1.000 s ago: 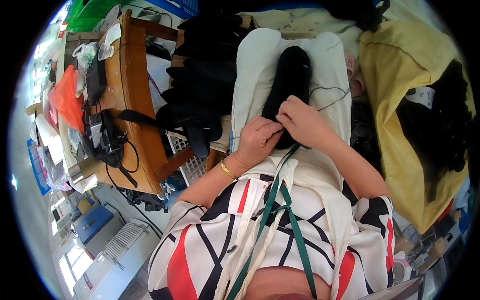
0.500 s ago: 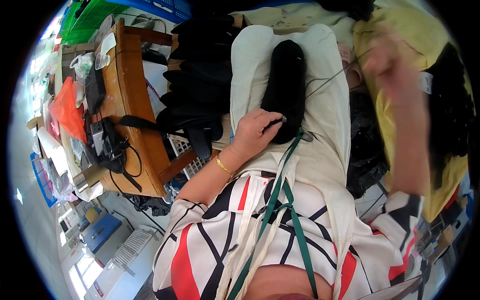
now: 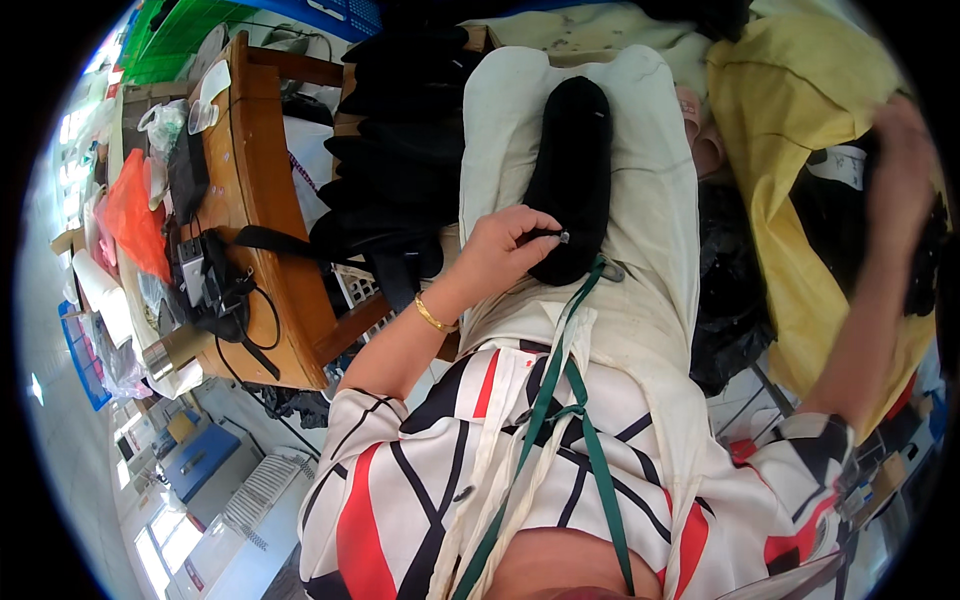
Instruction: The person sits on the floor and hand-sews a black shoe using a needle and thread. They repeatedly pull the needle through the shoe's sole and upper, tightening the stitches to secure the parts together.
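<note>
On my lap a long black cloth shoe lies lengthwise on a white apron. My left hand rests at its near end, thumb and forefinger pinched together. From the pinch pokes a small dark piece with a shiny metal tip; its kind is too small to make out. Far out to the right, my right hand is smeared by motion beside a yellow cloth with black material in it. What that hand holds, if anything, does not show.
Left of my lap stands a stack of black cloth shoes. A wooden stool is further left, with a small device and cables. Pink slippers and a black plastic bag lie to the right.
My right hand has swung further right, away from the shoe. A thin dark strand seen between shoe and right hand no longer shows. My left hand stays pinched at the shoe.
</note>
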Demonstrator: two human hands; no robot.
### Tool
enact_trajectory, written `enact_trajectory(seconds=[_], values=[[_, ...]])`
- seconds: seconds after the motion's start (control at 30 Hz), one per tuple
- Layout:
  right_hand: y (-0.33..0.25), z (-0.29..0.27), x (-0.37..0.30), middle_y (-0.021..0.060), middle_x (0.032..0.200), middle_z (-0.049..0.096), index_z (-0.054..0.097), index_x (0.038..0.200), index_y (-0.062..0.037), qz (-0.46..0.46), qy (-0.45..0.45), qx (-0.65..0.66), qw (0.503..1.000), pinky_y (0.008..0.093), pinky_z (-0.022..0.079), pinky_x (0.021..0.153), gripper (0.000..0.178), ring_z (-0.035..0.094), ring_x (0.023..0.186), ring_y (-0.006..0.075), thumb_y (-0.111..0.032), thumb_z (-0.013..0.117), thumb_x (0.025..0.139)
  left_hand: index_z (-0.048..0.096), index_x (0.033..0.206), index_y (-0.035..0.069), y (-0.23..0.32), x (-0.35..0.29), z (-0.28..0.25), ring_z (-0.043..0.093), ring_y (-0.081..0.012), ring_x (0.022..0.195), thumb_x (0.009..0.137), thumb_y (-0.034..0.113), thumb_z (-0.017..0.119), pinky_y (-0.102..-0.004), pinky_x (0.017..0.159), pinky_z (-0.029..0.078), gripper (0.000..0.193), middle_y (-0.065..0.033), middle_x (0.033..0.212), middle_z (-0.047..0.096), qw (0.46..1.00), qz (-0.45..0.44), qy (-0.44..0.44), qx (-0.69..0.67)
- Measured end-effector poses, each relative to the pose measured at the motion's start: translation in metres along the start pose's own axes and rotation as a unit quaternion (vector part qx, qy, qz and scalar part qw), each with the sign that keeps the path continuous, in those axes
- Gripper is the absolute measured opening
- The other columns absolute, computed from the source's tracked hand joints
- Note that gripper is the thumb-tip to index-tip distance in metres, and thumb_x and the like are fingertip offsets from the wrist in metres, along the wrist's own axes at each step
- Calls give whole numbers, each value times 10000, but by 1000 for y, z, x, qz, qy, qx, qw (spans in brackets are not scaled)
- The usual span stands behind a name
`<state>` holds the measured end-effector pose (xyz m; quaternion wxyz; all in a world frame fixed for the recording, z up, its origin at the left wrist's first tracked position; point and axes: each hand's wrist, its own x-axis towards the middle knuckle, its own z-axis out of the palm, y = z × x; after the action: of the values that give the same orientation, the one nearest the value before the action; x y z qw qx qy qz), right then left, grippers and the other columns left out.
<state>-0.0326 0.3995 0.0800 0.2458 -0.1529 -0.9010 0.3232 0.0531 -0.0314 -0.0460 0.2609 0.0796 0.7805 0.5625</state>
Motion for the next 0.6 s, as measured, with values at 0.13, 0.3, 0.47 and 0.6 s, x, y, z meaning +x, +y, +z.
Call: enact_trajectory(seconds=[0.13, 0.3, 0.47, 0.6], values=[[-29, 105, -119, 106, 1004, 616, 637, 1128, -55, -255, -356, 157, 885, 358, 495, 860, 344, 600, 1016, 262, 15, 639, 790, 680, 1020, 11, -1, 6, -7, 532, -68, 719, 888, 65, 670, -214, 644, 437, 143, -13, 851, 618, 999, 14, -42, 18], [-52, 152, -168, 80, 855, 566, 641, 911, -51, -391, -426, 147, 803, 391, 484, 695, 188, 562, 839, 297, -75, 726, 745, 672, 1003, 9, -1, 15, -13, 538, -85, 752, 892, 63, 661, -232, 666, 440, 124, -17, 861, 612, 994, 48, -80, 60], [-57, 164, -165, 67, 794, 541, 586, 769, -67, -301, -481, 206, 797, 387, 477, 664, 136, 560, 816, 275, -89, 713, 729, 668, 1007, -5, -5, 18, -12, 550, -85, 761, 885, 50, 653, -237, 675, 453, 135, -29, 879, 625, 995, 12, -87, 44], [-59, 174, -182, 74, 764, 497, 558, 752, -73, -326, -386, 173, 845, 377, 466, 642, 114, 532, 765, 273, -63, 667, 721, 664, 1009, -22, -3, 22, -10, 552, -80, 746, 882, 49, 658, -239, 667, 460, 146, -31, 865, 635, 995, -23, -93, 33]])
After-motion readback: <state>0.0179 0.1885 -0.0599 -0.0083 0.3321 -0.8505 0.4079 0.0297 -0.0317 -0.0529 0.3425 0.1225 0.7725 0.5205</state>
